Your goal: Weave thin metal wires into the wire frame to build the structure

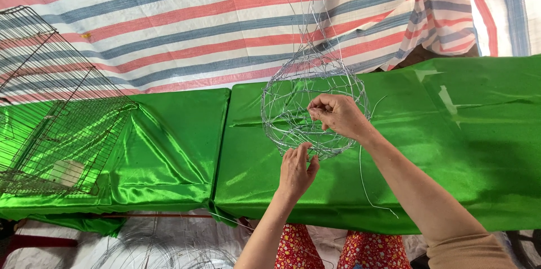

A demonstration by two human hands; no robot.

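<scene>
Two wire cages (56, 117) (one half-woven (307, 108)), two hands (338, 116)

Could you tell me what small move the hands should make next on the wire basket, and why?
Probably draw the pinched strand through and twist it tight: the right hand pinches wire inside the half-woven wire basket, the left hand steadies its lower rim, and loose ends stick up.

Half-woven silver wire basket (307, 105), round and open-meshed, held upright just above green-draped worktop (479, 150). Loose wire ends stick up from its rim; one strand (363, 173) trails down at right.
</scene>
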